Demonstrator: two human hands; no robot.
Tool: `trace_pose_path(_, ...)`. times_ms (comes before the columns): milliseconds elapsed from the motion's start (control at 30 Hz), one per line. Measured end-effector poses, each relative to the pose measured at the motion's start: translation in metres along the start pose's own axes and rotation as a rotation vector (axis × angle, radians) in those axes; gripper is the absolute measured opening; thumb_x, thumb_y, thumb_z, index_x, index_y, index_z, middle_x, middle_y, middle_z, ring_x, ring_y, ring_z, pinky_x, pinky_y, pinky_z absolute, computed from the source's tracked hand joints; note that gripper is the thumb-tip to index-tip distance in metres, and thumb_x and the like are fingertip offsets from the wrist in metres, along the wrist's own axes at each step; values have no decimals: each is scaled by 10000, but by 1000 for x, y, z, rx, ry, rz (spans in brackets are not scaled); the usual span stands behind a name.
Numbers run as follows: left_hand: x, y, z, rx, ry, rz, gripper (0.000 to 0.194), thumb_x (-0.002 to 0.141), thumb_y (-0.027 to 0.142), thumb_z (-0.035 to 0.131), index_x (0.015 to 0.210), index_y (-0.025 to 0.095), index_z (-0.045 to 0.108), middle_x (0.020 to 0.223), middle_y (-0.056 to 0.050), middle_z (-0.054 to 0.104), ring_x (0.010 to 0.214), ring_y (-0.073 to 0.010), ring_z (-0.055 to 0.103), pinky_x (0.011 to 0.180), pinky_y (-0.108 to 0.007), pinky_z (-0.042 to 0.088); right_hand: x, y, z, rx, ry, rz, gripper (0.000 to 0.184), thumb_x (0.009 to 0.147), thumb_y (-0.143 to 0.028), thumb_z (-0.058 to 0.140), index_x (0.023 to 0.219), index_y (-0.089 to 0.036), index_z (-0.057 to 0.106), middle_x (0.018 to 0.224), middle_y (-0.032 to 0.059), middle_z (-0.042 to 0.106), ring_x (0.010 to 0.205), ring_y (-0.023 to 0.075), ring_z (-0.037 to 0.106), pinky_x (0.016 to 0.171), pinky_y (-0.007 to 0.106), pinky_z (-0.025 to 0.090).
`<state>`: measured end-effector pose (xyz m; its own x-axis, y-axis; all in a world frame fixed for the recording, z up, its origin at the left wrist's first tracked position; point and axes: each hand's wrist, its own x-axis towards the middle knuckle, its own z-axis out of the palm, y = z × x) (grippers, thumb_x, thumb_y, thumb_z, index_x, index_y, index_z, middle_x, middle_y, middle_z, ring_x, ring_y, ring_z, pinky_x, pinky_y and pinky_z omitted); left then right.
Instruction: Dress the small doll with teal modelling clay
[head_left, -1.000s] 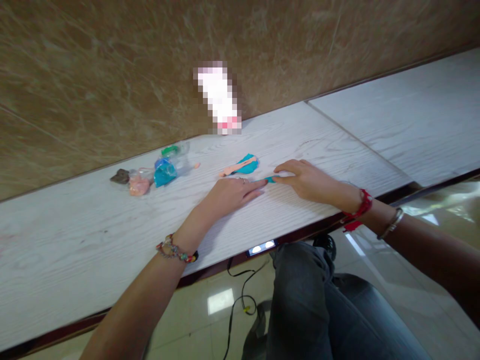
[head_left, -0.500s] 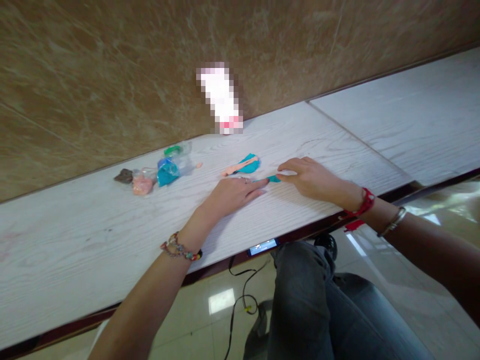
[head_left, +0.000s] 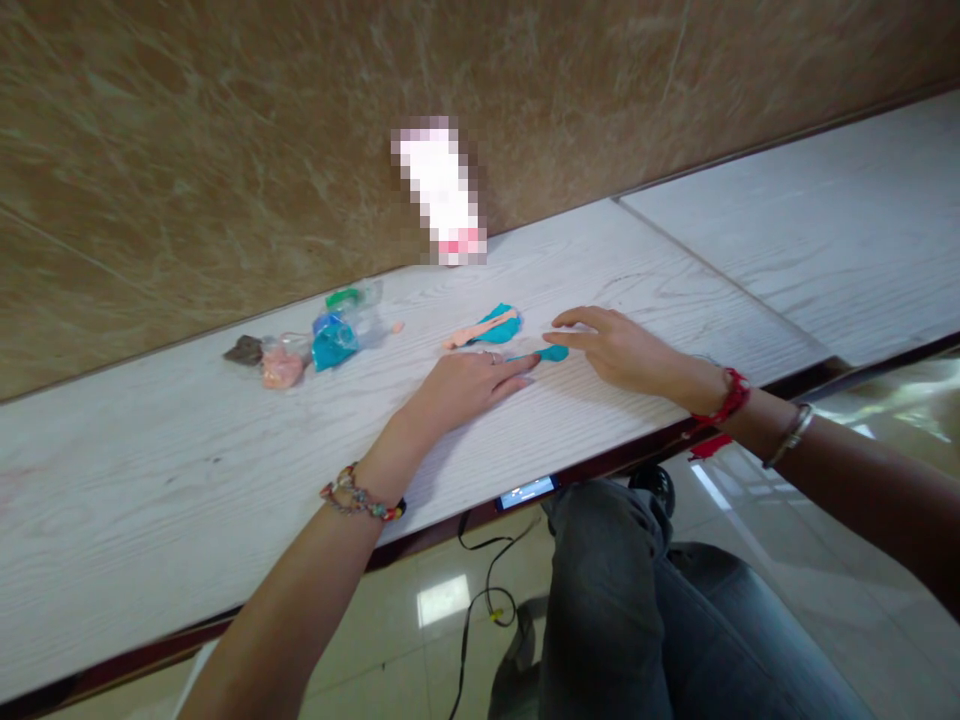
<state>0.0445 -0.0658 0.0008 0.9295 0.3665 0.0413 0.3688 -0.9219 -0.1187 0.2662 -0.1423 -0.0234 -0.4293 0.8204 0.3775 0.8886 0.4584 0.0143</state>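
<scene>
A small flattened piece of blue modelling clay (head_left: 554,353) lies on the white wood-grain tabletop (head_left: 615,270). My left hand (head_left: 469,385) rests low on the table, its index finger stretched out and pressing the clay's left part, which it partly hides. Just right of and above the clay, my right hand (head_left: 622,350) hovers with thumb and fingers apart, holding nothing. Beyond my left fingertips sits a larger blue clay shape (head_left: 504,328) with a long peach clay strip (head_left: 472,332) lying across it.
At the left stand clear bags of peach clay (head_left: 282,368), blue clay (head_left: 334,343) and green clay (head_left: 343,298), beside a dark grey lump (head_left: 244,350). A peach bit (head_left: 397,328) lies nearby. A blurred-out phone-shaped object (head_left: 442,195) leans on the marbled wall (head_left: 225,150).
My right fingers have lifted off the blue clay and drawn slightly up, so more of its rounded right end shows. My left index finger stays pressed on it.
</scene>
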Motion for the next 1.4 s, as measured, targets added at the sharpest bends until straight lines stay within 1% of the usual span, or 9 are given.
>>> trace_pose_path(167,0,0,0,18,-10,-9,392,935,413,301,1280,307,453,942,-26,680,804,-132,616,674,-243,410,3,1,2,-34,-57,-17,479,793,-23,395,1182,-241,571,1214,87,537,1035,212,512,798,334,366)
trace_pose_path(367,-1,-2,1,17,27,26,401,937,417,283,1272,289,462,933,-27,679,803,-139,624,660,-245,420,6,4,6,43,-1,-25,511,795,-14,357,1192,-262,561,1234,69,520,1049,186,504,779,301,360)
trace_pose_path(467,-3,-4,2,14,50,42,411,935,412,291,1275,252,459,914,-35,676,785,-140,623,661,-247,426,8,4,6,24,-8,-49,483,787,-23,376,1142,-265,597,1209,62,543,1020,185,511,777,303,351)
trace_pose_path(567,-5,-4,1,-6,59,42,395,933,403,299,1218,236,515,876,-37,673,773,-146,622,665,-257,428,9,3,5,27,-18,-35,461,787,-26,383,1103,-261,621,1186,60,558,1003,182,520,773,300,351)
trace_pose_path(733,-5,-6,2,-56,69,45,388,929,410,306,1179,242,551,854,-30,668,758,-138,614,665,-256,421,10,2,4,77,13,-39,500,798,-8,349,1184,-241,566,1235,70,519,1018,163,511,763,283,364)
trace_pose_path(900,-5,-8,4,-76,64,29,382,928,400,321,1198,249,546,845,-33,663,749,-134,607,661,-251,415,11,0,4,17,-41,-73,460,806,-38,395,1149,-274,591,1219,59,532,1010,189,513,778,312,356)
trace_pose_path(1100,-6,-7,3,-100,63,28,392,932,394,313,1199,232,550,836,-40,659,754,-137,603,667,-257,416,5,3,1,73,31,-7,486,807,-14,376,1182,-252,571,1234,70,512,1018,178,505,786,302,367)
trace_pose_path(1233,-5,-7,3,-108,56,19,384,931,388,320,1208,242,541,813,-34,653,733,-136,595,684,-267,416,-1,5,0,18,3,-27,447,796,-22,413,1105,-270,621,1198,57,542,1025,196,502,809,329,354)
trace_pose_path(1400,-6,-8,2,-113,46,19,393,931,403,309,1216,251,533,847,-37,654,750,-133,592,692,-262,415,-2,8,2,68,35,26,450,794,-7,379,1116,-215,615,1176,78,550,990,174,522,793,304,367)
